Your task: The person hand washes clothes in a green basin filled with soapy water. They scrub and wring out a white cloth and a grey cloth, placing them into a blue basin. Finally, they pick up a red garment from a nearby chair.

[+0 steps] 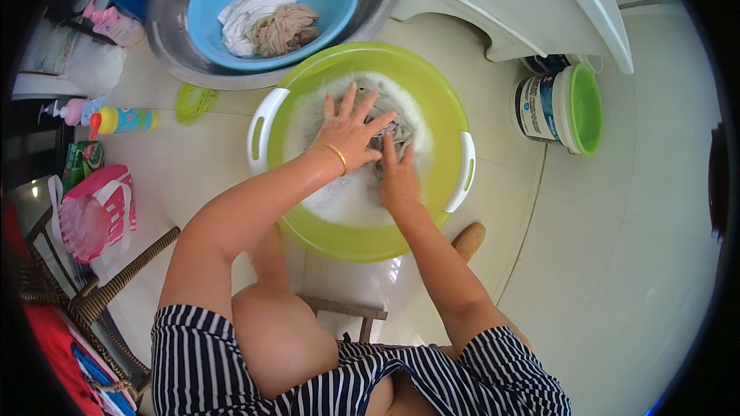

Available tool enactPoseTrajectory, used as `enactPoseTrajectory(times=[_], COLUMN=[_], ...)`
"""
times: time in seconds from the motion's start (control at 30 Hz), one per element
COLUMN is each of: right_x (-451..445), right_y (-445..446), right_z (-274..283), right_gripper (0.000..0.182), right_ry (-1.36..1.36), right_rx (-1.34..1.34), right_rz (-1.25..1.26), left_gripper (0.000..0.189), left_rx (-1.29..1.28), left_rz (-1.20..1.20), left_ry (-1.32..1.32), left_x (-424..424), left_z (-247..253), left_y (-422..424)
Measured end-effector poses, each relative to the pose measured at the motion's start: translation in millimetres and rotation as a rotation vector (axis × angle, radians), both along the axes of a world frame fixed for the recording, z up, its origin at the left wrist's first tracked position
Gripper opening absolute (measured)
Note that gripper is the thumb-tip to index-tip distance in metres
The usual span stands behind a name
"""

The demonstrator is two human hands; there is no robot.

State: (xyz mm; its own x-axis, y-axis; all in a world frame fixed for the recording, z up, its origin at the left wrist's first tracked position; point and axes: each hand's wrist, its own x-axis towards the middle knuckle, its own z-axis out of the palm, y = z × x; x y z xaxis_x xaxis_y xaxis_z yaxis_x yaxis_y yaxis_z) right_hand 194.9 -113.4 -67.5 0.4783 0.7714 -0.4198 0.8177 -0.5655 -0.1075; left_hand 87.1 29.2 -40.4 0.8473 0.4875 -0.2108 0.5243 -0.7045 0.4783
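Observation:
A green plastic basin (370, 248) with white handles stands on the floor before me, holding foamy water (341, 202). A wet grey cloth (399, 124) lies bunched in the foam. My left hand (350, 133), a gold bangle at its wrist, rests on the cloth with its fingers spread. Just right of it and lower, my right hand (399, 176) touches the near edge of the cloth, fingers pointing away from me and apart. Neither hand is closed around the cloth. Foam hides part of the cloth.
Beyond the basin, a blue basin (341, 17) with white cloth (248, 17) and beige cloth (283, 32) sits in a metal tub (173, 63). Buckets (543, 107) stand right, below a white plastic fixture (485, 0). Bottles (124, 120), a pink bag (95, 214) and a woven chair (127, 271) are left.

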Motion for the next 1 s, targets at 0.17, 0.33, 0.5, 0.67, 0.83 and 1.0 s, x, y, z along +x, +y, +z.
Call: enactPoseTrajectory(times=[0.17, 0.33, 0.5, 0.67, 0.83, 1.0], right_x=[-2, 3, 20, 38, 20, -14], right_y=[22, 17, 26, 23, 36, 40], right_z=[-31, -62, -42, 70, 227, 313], right_gripper=[0.069, 0.038, 0.051, 0.060, 0.058, 0.058], right_ry=[0.130, 0.270, 0.262, 0.474, 0.639, 0.655], right_rx=[-0.373, -0.638, -0.618, 0.003, 0.463, 0.761], right_rz=[-0.096, 0.180, 0.138, -0.137, -0.189, -0.280], left_gripper=[0.078, 0.072, 0.070, 0.097, 0.098, 0.072], left_rx=[0.385, 0.103, -0.082, -0.150, -0.420, -0.740], left_rz=[-0.234, -0.523, -0.511, -0.269, -0.132, -0.142], left_ry=[0.212, 0.599, 0.613, 0.123, -0.363, -0.713], left_x=[18, 48, 47, 25, 13, -9], left_z=[-98, -101, -115, -58, 11, 43], left_y=[-16, -3, 0, 7, 28, 34])
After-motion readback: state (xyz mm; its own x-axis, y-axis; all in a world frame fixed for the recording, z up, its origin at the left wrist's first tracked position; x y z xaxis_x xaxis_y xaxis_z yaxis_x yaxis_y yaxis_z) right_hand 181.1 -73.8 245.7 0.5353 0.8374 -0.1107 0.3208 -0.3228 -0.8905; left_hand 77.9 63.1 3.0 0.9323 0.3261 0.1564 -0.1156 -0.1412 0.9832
